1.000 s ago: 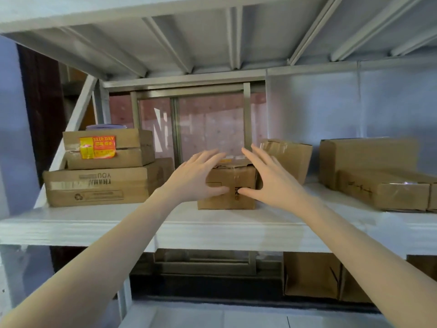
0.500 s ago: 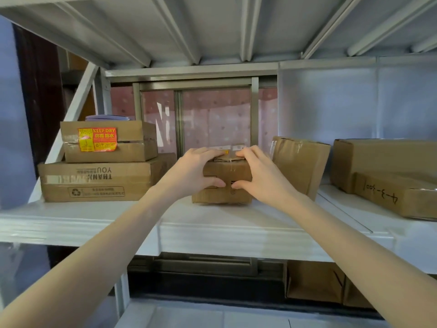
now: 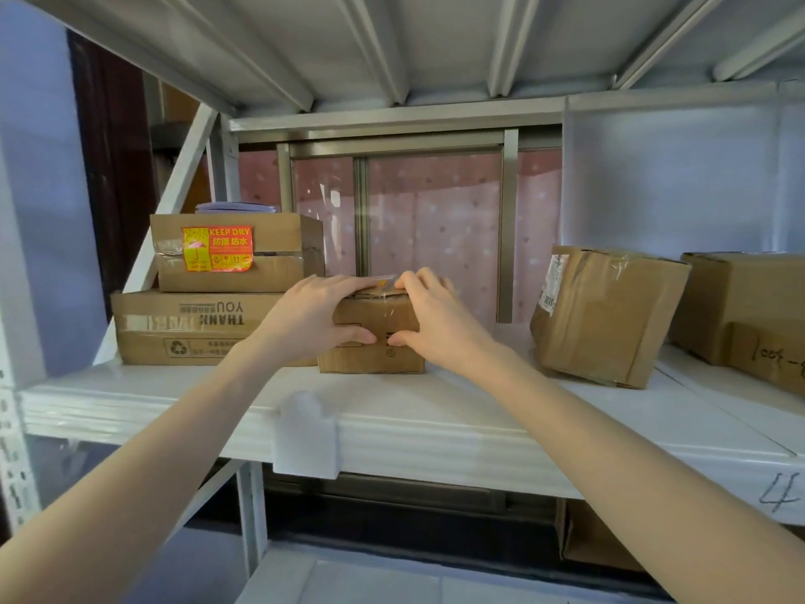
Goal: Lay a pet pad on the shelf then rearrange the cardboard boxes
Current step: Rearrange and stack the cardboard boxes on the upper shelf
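A small taped cardboard box (image 3: 378,357) stands in the middle of the white pet pad (image 3: 435,411) that covers the shelf. My left hand (image 3: 311,318) grips its left side, fingers over the top and thumb on the front. My right hand (image 3: 435,318) grips its right side the same way. To the left is a flat box printed THANK YOU (image 3: 191,326) with a KEEP DRY box (image 3: 231,252) stacked on it. To the right a tilted box (image 3: 605,316) leans on the pad.
More boxes (image 3: 749,311) sit at the far right of the shelf. A window with pink covering (image 3: 435,224) is behind. The upper shelf's ribbed underside (image 3: 392,45) hangs overhead. A white upright (image 3: 11,429) runs down the left. Boxes (image 3: 596,542) stand on the lower level.
Both hands went from hovering open in front of the small box to closing on its two sides. The view has moved closer and slightly left.
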Demonstrator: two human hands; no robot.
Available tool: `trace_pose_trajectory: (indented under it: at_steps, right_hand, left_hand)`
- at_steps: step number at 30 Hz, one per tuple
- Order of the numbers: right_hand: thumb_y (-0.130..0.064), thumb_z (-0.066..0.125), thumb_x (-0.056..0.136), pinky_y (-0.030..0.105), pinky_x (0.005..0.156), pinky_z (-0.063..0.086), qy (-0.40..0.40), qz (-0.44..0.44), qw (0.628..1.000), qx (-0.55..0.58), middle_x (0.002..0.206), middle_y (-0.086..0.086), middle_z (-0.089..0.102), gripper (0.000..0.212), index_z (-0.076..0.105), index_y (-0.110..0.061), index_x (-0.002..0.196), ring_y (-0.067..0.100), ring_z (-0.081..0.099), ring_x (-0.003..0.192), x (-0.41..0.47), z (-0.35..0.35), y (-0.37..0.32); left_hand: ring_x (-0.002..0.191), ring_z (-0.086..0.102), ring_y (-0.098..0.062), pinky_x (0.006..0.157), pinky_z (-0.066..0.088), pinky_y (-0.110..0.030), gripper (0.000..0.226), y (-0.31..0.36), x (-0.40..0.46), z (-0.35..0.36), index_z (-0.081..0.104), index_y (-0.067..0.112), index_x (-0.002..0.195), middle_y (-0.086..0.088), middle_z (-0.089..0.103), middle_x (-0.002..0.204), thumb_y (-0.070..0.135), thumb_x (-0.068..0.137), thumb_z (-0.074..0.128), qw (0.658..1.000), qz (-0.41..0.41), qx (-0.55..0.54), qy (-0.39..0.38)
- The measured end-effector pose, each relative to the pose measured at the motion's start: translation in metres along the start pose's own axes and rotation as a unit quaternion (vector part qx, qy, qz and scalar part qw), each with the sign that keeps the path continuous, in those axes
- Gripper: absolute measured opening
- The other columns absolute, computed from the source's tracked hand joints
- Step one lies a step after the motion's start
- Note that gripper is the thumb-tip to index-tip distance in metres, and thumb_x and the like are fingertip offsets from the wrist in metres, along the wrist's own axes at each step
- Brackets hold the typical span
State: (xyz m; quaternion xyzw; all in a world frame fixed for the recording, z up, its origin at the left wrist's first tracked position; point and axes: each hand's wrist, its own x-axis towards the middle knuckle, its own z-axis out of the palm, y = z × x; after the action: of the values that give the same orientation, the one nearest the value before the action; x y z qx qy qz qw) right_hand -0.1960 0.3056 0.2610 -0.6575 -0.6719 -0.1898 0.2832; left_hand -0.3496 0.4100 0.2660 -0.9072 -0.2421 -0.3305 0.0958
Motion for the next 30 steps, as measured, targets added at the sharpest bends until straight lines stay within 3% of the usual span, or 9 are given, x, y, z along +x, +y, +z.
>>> trace_pose_trajectory:
  at_steps: [3, 7, 11, 19, 23, 25, 28, 30]
  right_hand:
    - [-0.031, 0.068, 0.081, 0.040, 0.092, 0.038, -0.007, -0.011, 0.999, -0.036, 0.128, 0.008, 0.041, 0.057, 0.037, -0.012, 0.125, 0.030, 0.037, 0.116, 0.002, 0.002, 0.001]
    - [-0.041, 0.058, 0.086, 0.045, 0.101, 0.040, -0.009, -0.008, 0.998, -0.069, 0.146, 0.006, 0.037, 0.065, 0.030, -0.019, 0.139, 0.029, 0.030, 0.133, 0.000, -0.006, 0.006]
    - [-0.044, 0.051, 0.089, 0.046, 0.113, 0.027, 0.063, -0.004, 0.992, -0.106, 0.156, 0.006, 0.022, 0.067, 0.024, -0.021, 0.145, 0.024, 0.016, 0.144, -0.010, -0.033, 0.017]
    - [-0.052, 0.054, 0.084, 0.051, 0.112, 0.025, 0.175, 0.095, 0.965, -0.171, 0.157, 0.007, 0.014, 0.078, 0.017, -0.025, 0.147, 0.029, 0.016, 0.143, -0.047, -0.117, 0.082]
    - [-0.056, 0.057, 0.081, 0.051, 0.109, 0.027, 0.145, 0.152, 0.967, -0.145, 0.157, 0.009, 0.009, 0.082, 0.015, -0.029, 0.146, 0.035, 0.013, 0.141, -0.075, -0.140, 0.111]
    - [-0.061, 0.058, 0.078, 0.050, 0.108, 0.027, 0.122, 0.175, 0.968, -0.132, 0.156, 0.010, 0.008, 0.087, 0.013, -0.031, 0.146, 0.038, 0.014, 0.140, -0.086, -0.145, 0.125]
    - [-0.065, 0.059, 0.074, 0.051, 0.105, 0.032, 0.071, 0.203, 0.972, -0.096, 0.155, 0.011, 0.010, 0.093, 0.009, -0.033, 0.145, 0.038, 0.024, 0.138, -0.099, -0.148, 0.141]
    - [-0.064, 0.060, 0.073, 0.048, 0.099, 0.039, 0.045, 0.213, 0.974, -0.070, 0.152, 0.013, 0.021, 0.093, 0.011, -0.031, 0.145, 0.037, 0.037, 0.131, -0.104, -0.148, 0.148]
  left_hand:
    - [0.128, 0.043, -0.023, 0.113, 0.020, -0.043, 0.074, -0.004, 0.003, 0.005, 0.037, 0.029, 0.140, 0.001, 0.051, 0.138, 0.051, 0.077, 0.067, 1.000, 0.002, 0.024, 0.004]
    - [0.143, 0.021, -0.021, 0.116, 0.003, -0.053, 0.084, 0.000, 0.010, 0.005, 0.027, 0.029, 0.145, 0.002, 0.032, 0.152, 0.062, 0.075, 0.060, 0.997, 0.005, 0.077, -0.007]
    - [0.146, 0.011, -0.020, 0.116, 0.000, -0.048, 0.086, 0.028, 0.023, -0.001, 0.021, 0.030, 0.147, 0.003, 0.019, 0.157, 0.066, 0.076, 0.055, 0.997, 0.041, 0.039, 0.047]
    - [0.139, 0.028, -0.024, 0.114, 0.023, -0.047, 0.091, 0.126, 0.060, 0.019, 0.010, 0.029, 0.148, -0.002, 0.018, 0.156, 0.063, 0.077, 0.057, 0.991, 0.123, -0.034, 0.042]
    - [0.138, 0.032, -0.023, 0.108, 0.034, -0.038, 0.093, 0.169, 0.072, 0.034, 0.006, 0.034, 0.147, 0.002, 0.015, 0.156, 0.061, 0.076, 0.060, 0.988, 0.124, -0.094, 0.016]
    - [0.133, 0.038, -0.022, 0.095, 0.038, -0.033, 0.093, 0.185, 0.077, 0.038, 0.004, 0.036, 0.148, 0.003, 0.018, 0.155, 0.059, 0.078, 0.062, 0.988, 0.115, -0.103, 0.007]
    - [0.127, 0.045, -0.022, 0.087, 0.042, -0.037, 0.094, 0.202, 0.084, 0.043, 0.003, 0.036, 0.147, 0.004, 0.022, 0.153, 0.062, 0.077, 0.060, 0.991, 0.102, -0.088, 0.009]
    - [0.121, 0.051, -0.027, 0.088, 0.045, -0.041, 0.095, 0.207, 0.086, 0.047, 0.003, 0.036, 0.147, 0.003, 0.024, 0.152, 0.063, 0.076, 0.060, 0.992, 0.089, -0.093, 0.015]
